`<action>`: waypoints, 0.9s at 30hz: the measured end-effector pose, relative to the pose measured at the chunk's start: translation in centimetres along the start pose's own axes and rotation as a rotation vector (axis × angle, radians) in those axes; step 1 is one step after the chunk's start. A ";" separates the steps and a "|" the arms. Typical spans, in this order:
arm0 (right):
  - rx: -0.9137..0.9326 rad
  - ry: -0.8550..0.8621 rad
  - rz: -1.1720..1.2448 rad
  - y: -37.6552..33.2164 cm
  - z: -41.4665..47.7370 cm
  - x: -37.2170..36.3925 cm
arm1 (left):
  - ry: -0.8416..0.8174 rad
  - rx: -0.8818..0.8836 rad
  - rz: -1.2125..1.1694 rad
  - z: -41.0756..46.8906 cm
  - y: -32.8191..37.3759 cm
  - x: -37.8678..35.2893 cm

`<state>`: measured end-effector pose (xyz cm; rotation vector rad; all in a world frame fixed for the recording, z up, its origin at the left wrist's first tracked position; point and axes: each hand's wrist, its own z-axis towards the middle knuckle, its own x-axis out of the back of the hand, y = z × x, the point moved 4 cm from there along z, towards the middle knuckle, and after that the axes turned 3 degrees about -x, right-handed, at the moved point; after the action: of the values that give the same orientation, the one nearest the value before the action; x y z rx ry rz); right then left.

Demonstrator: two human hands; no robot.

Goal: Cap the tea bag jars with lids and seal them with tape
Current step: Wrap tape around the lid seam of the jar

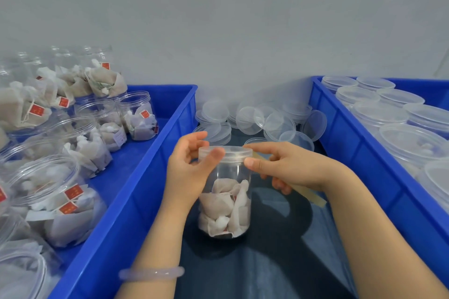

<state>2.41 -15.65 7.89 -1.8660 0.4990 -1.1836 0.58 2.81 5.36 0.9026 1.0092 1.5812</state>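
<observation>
A clear plastic jar (pixel 224 204) with tea bags in its lower half stands on the dark table between two blue crates. A clear lid (pixel 226 151) sits on top of it. My left hand (pixel 188 165) grips the jar just under the lid, thumb across the front. My right hand (pixel 289 165) presses its thumb on the lid's right edge and holds a strip of yellowish tape (pixel 308 193) that trails back under the palm toward the lower right.
The blue crate on the left (pixel 155 177) holds several open jars of tea bags (pixel 70 201). Loose clear lids (pixel 255 119) lie behind the jar by the wall. The blue crate on the right (pixel 364 157) holds several lidded jars (pixel 398 138).
</observation>
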 end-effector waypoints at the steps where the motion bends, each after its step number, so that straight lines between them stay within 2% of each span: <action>1: -0.005 0.022 -0.021 -0.1 -0.1 0.1 | -0.014 0.019 0.052 -0.1 0.2 -0.4; 3: 0.005 0.042 -0.077 -0.5 -0.2 0.0 | -0.044 0.065 0.117 -0.4 0.2 -1.2; 5: 0.014 0.049 -0.101 -0.8 -0.2 -0.1 | -0.001 0.084 0.127 -0.5 0.0 -1.3; 11: -0.048 0.023 -0.086 -0.9 -1.1 0.5 | 0.090 0.040 0.120 -0.5 0.1 -1.1; 16: -0.008 0.053 -0.130 -1.0 -1.1 0.6 | 0.015 0.007 0.115 -0.6 0.0 -1.3; 27: 0.059 0.108 -0.186 -1.7 -0.7 -0.1 | 0.005 0.011 0.045 -0.4 -0.4 -0.7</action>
<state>1.61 -14.90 9.40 -1.8358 0.3510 -1.4121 0.54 2.12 4.76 0.9350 1.0086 1.6178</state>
